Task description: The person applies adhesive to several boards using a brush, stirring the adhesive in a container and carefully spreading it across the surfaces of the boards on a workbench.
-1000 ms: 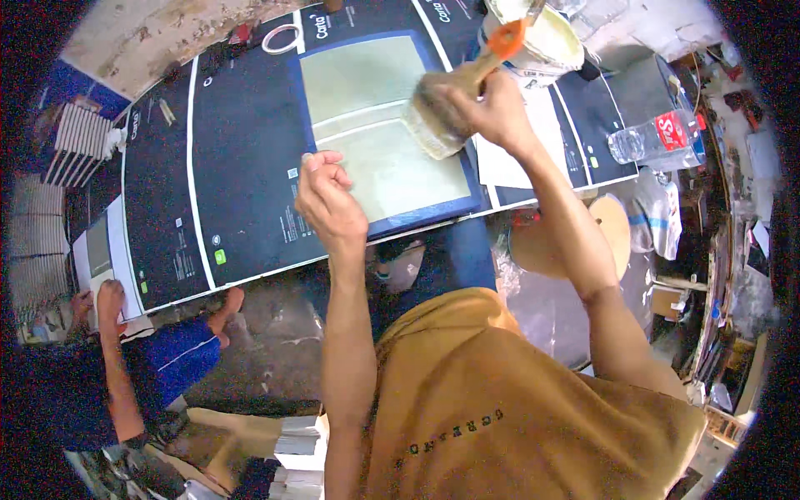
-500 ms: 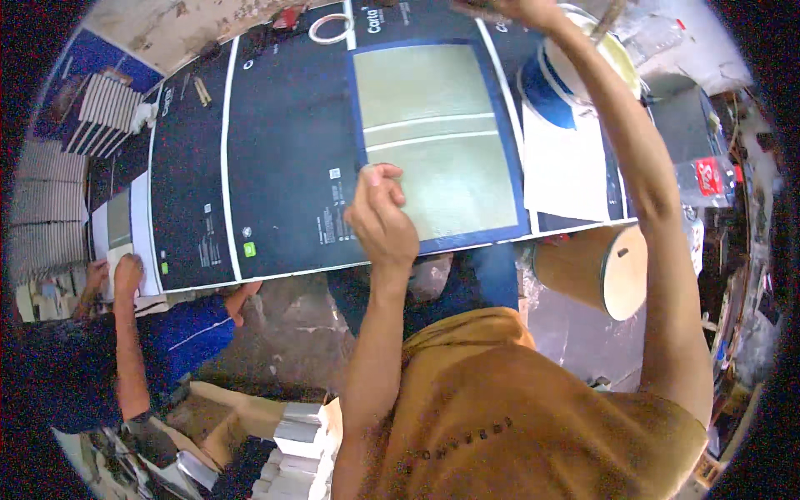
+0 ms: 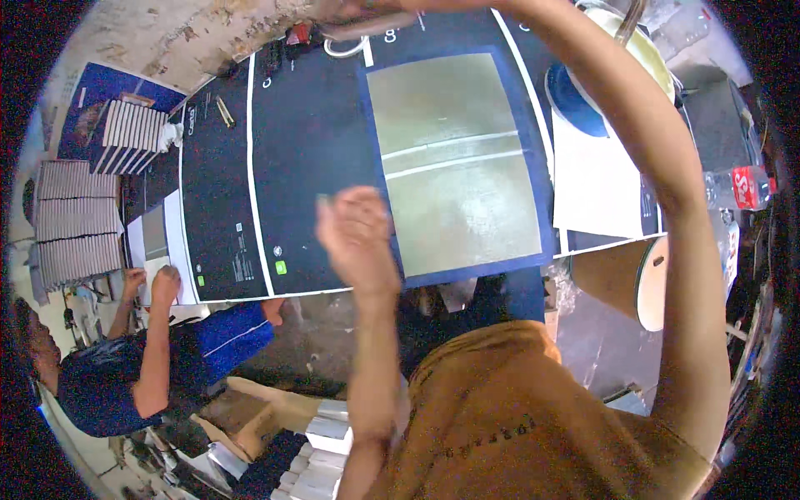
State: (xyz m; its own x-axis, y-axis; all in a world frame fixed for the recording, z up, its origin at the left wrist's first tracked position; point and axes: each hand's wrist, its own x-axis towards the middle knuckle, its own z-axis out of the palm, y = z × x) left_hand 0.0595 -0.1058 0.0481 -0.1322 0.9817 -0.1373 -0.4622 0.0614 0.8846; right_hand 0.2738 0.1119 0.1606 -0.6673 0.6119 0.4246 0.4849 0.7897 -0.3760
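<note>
- Left hand [image 3: 360, 237], fingers loosely spread and holding nothing, hovers over the dark printed sheet [image 3: 308, 158].
- Beyond it, the sheet's olive panel [image 3: 454, 158] looks thin, floppy, possibly wet; best gripped by edges.
- Right hand [image 3: 367, 10] at top edge; grip cannot be told.

one large dark printed sheet [image 3: 308, 167], one plastic bottle [image 3: 737, 187], one bucket [image 3: 642, 50], two people

Bright, even daylight; soft shadows. Sheen on pale panel [image 3: 457, 158] of dark sheet. Raised left hand [image 3: 358, 237] motion-blurred. Strong fisheye bending, black vignette at edges.
</note>
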